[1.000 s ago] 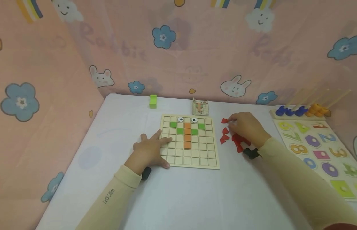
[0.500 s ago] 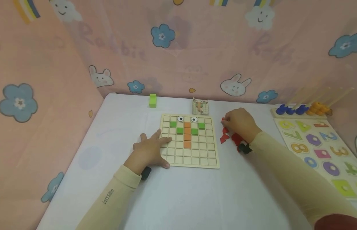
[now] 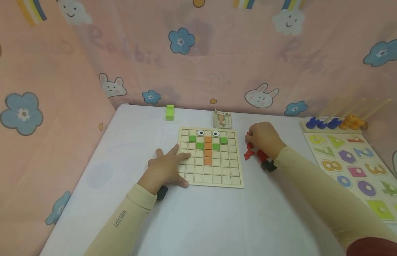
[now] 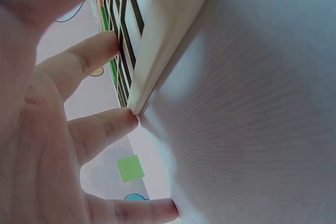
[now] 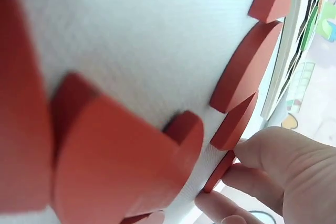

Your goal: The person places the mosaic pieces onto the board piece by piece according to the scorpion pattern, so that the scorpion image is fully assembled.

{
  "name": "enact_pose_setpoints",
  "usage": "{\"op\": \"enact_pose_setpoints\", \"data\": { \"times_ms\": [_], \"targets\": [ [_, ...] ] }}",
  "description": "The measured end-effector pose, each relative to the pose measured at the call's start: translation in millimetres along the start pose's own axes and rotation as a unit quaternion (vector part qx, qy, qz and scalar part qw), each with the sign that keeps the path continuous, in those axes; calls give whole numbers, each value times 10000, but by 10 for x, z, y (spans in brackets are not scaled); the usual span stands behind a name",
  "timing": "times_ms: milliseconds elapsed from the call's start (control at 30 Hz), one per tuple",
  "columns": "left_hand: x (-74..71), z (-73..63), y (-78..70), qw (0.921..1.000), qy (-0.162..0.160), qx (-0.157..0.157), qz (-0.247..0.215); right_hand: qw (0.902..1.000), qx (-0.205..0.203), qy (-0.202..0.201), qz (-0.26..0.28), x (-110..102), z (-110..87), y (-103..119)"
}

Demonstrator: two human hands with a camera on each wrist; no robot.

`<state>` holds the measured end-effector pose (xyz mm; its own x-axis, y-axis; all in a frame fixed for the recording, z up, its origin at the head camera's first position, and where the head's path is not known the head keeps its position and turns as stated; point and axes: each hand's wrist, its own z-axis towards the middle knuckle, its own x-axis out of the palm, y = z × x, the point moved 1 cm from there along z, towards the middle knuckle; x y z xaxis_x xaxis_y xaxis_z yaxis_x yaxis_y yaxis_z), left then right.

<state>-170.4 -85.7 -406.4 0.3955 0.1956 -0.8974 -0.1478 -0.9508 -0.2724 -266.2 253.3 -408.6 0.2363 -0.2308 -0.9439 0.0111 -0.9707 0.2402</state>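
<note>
Right of the board (image 3: 224, 172), where the left hand (image 3: 166, 166) rests splayed, the right hand (image 3: 264, 138) pinches a red piece (image 5: 217, 173), likely light, stiff and best held by its edges

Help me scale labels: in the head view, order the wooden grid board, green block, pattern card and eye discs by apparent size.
1. Wooden grid board
2. Pattern card
3. Green block
4. Eye discs: alike, unranked between themselves
</note>
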Motion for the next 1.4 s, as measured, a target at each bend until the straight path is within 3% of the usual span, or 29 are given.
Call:
{"op": "enact_pose_setpoints", "data": {
  "times_ms": [267,400,600,833,1133,1400],
  "targets": [
    [-5,-14,3,10000,16,-5,-86,9998,-128,104,95,-54,-28,39],
    [-12,-24,13,9999,26,-8,-127,9993,-334,84,159,-41,-138,220],
    [-6,-15,24,9999,7,17,-99,9922,-1220,-183,-175,112,-410,711],
    [-9,-12,13,9999,3,30,-117,9708,-2289,-544,-466,292,-602,998],
    [10,10,7,10000,51,29,-29,9685,-2168,-564,-1090,402,-647,1023],
    [0,5,11,10000,21,64,-58,9705,-2062,-686,-1042,393,-597,961]
  ]
}}
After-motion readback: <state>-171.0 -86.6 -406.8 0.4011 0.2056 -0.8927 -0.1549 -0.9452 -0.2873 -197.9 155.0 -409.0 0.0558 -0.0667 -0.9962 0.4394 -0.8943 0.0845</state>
